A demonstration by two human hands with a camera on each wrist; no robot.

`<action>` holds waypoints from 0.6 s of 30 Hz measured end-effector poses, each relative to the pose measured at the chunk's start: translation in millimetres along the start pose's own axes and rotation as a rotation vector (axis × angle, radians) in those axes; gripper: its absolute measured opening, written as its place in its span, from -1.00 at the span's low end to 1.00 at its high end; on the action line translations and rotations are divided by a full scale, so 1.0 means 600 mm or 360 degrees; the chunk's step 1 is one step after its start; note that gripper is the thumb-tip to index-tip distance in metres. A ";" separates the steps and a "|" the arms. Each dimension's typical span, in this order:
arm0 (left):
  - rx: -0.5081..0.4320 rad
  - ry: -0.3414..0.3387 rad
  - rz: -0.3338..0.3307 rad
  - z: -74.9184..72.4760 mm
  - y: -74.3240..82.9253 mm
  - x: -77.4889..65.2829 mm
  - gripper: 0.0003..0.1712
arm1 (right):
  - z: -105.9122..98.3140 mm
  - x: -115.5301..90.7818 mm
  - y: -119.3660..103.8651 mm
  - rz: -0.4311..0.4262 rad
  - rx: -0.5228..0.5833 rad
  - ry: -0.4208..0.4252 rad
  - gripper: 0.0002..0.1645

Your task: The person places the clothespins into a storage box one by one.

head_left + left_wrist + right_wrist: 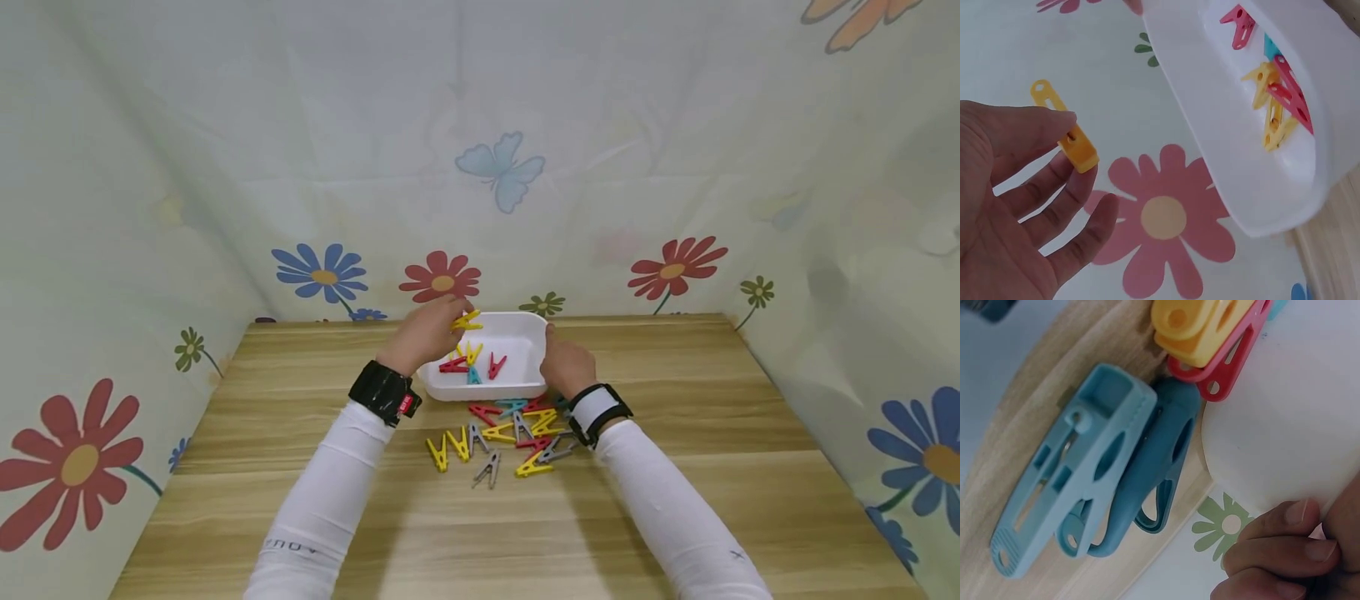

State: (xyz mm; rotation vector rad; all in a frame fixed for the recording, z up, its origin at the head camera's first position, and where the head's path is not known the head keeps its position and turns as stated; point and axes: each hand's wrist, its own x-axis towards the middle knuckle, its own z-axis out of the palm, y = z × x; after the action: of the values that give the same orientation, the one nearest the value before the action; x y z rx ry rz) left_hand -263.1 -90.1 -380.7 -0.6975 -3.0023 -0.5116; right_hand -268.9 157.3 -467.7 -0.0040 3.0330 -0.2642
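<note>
My left hand (426, 335) pinches a yellow clothespin (1079, 147) between thumb and fingers, above the left back part of a white plastic basin (510, 390). In the left wrist view its other fingers are spread and slightly bent. My right hand (572, 367) grips the basin's right side, thumb at the rim; in the right wrist view its fingers (1282, 550) curl against the white wall. Inside the basin lie red clothespins (497, 365), yellow clothespins (1264, 81) and a teal clothespin (473, 377), mostly toward the left.
Several loose clothespins lie in front of the basin, among them a grey clothespin (487, 469), a yellow clothespin (437, 454) and a light blue clothespin (1079, 462). The wooden table (300, 500) meets a flower-printed cloth (375, 167) behind and at both sides.
</note>
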 end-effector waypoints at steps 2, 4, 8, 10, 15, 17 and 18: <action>-0.0004 -0.0007 -0.0009 0.004 0.004 0.011 -0.54 | -0.001 0.001 0.000 0.0000 0.0001 -0.0004 -0.17; -0.0003 -0.0011 -0.0021 0.009 0.007 0.019 -0.53 | -0.001 0.001 0.000 -0.0001 0.0003 -0.0006 -0.17; -0.0008 -0.0009 -0.0042 0.019 0.011 0.032 -0.53 | -0.001 0.000 -0.001 -0.0003 -0.0004 0.0005 -0.17; -0.0016 -0.0011 -0.0055 0.024 0.012 0.037 -0.53 | -0.001 -0.001 -0.001 -0.0002 -0.0006 0.0014 -0.17; -0.0005 -0.0019 -0.0069 0.035 0.015 0.045 -0.53 | -0.001 -0.002 -0.001 -0.0003 -0.0011 0.0020 -0.17; 0.0005 -0.0016 -0.0065 0.038 0.016 0.047 -0.53 | -0.001 -0.001 -0.001 -0.0002 -0.0009 0.0016 -0.17; 0.0005 -0.0011 -0.0064 0.039 0.017 0.048 -0.54 | 0.000 -0.001 -0.001 -0.0002 -0.0008 0.0014 -0.16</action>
State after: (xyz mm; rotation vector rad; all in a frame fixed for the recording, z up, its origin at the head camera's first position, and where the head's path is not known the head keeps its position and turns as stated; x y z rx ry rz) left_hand -283.1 -61.9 -397.0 -0.6414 -3.0283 -0.5068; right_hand -268.2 157.0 -467.3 -0.0050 3.0424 -0.2570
